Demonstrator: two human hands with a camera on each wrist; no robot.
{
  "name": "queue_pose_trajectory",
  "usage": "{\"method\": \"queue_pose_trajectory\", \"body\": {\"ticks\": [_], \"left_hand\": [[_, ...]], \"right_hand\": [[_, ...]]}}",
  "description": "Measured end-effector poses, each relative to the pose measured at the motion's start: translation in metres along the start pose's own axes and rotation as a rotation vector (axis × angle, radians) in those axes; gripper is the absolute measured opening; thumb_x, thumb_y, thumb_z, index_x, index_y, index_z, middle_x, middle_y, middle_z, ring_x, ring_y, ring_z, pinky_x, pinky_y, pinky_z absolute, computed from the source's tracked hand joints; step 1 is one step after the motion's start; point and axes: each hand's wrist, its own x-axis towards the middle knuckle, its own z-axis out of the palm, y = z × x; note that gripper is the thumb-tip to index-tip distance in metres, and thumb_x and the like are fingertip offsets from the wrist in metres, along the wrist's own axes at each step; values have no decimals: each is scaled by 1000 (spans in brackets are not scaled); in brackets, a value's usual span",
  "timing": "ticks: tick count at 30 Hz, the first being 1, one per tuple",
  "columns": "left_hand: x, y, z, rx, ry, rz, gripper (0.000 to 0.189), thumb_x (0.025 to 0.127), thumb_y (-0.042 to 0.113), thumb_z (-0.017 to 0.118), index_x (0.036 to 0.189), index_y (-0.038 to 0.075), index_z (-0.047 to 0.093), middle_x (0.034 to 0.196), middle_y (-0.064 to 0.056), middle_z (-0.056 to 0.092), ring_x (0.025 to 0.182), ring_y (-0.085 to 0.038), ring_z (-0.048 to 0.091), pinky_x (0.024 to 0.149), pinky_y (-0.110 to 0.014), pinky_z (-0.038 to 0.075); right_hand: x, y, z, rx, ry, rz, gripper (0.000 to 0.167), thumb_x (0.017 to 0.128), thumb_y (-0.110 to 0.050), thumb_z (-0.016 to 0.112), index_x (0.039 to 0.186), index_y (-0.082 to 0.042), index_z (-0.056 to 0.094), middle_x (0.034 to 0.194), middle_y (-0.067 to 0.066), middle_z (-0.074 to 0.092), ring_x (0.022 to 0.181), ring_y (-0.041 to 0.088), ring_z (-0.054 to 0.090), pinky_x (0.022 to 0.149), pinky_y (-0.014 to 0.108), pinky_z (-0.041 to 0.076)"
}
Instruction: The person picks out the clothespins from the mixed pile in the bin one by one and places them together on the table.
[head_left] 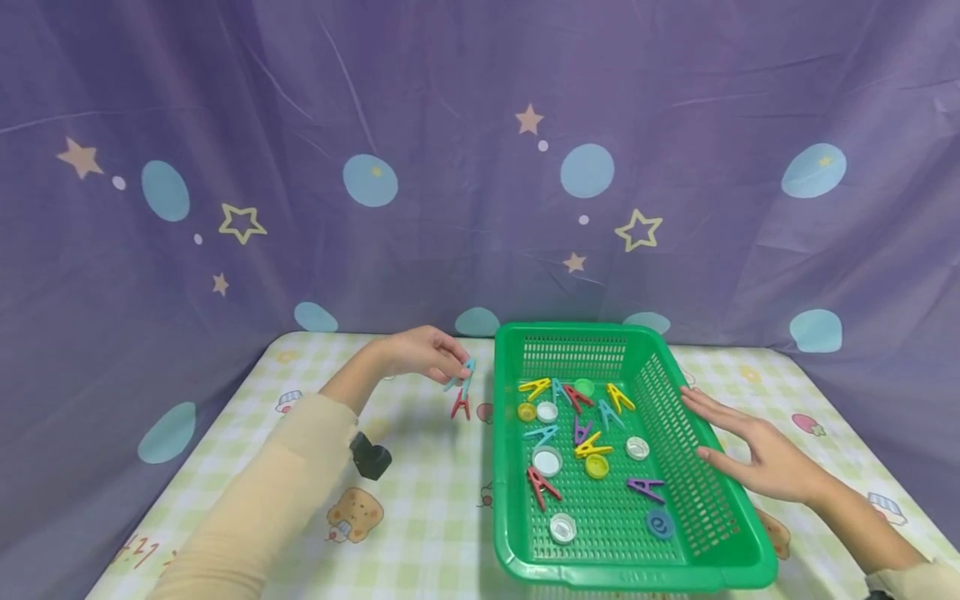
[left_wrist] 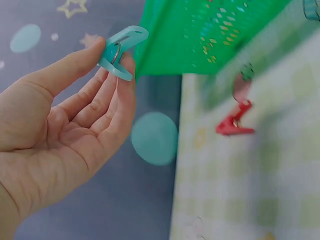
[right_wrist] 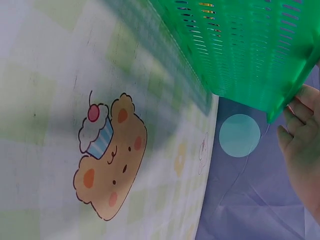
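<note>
My left hand [head_left: 423, 352] pinches a light blue clothespin [left_wrist: 111, 56] between thumb and fingertips, above the table left of the basket. Just below it, a red clothespin [head_left: 461, 407] lies on the tablecloth; the left wrist view also has it, apart from the hand. My right hand [head_left: 765, 457] rests with extended fingers on the right rim of the green basket [head_left: 637, 575]. Inside the basket lie scattered clothespins in yellow, red, purple and blue, among them a purple clothespin [head_left: 646, 489]. Several round caps lie among them, including a blue cap [head_left: 661, 523] and a white cap [head_left: 562, 528].
A checked tablecloth [head_left: 427, 517] with printed cartoon figures covers the table. Behind it hangs a purple curtain [head_left: 465, 100] with stars and blue ovals. The basket's raised walls surround the caps and clothespins. A black wrist device [head_left: 371, 457] sits at the left sleeve.
</note>
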Motion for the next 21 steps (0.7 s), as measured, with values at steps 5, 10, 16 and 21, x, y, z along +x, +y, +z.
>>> {"method": "queue_pose_trajectory", "body": {"ticks": [5, 10, 16, 21], "left_hand": [[1, -23, -4, -40, 14, -17, 31, 89, 20, 67, 115, 3, 62, 98, 2, 69, 90, -10, 64, 102, -36, 51], [5, -43, -5, -90, 33, -18, 29, 89, 17, 67, 112, 0, 62, 86, 4, 66, 80, -8, 59, 97, -33, 52], [10, -60, -4, -131, 60, -24, 38, 89, 14, 66, 120, -7, 58, 87, 4, 68, 77, -4, 60, 93, -31, 53], [15, -72, 0, -148, 106, -41, 44, 89, 14, 67, 124, -9, 55, 96, -3, 71, 79, -7, 64, 88, -29, 56]], "right_hand": [[-1, -1, 1, -7, -2, 13, 69, 84, -8, 70, 146, -7, 39, 152, 18, 39, 142, -13, 20, 101, -7, 17], [0, -3, 1, -4, 0, 24, 69, 85, -8, 70, 146, -8, 39, 152, 18, 39, 141, -14, 20, 100, -7, 16], [0, -4, 2, 7, 3, 25, 69, 84, -7, 70, 146, -8, 40, 153, 17, 39, 142, -13, 21, 100, -7, 17], [0, -4, 2, 16, 12, 24, 69, 84, -6, 70, 146, -8, 40, 152, 17, 39, 141, -13, 22, 100, -6, 18]]}}
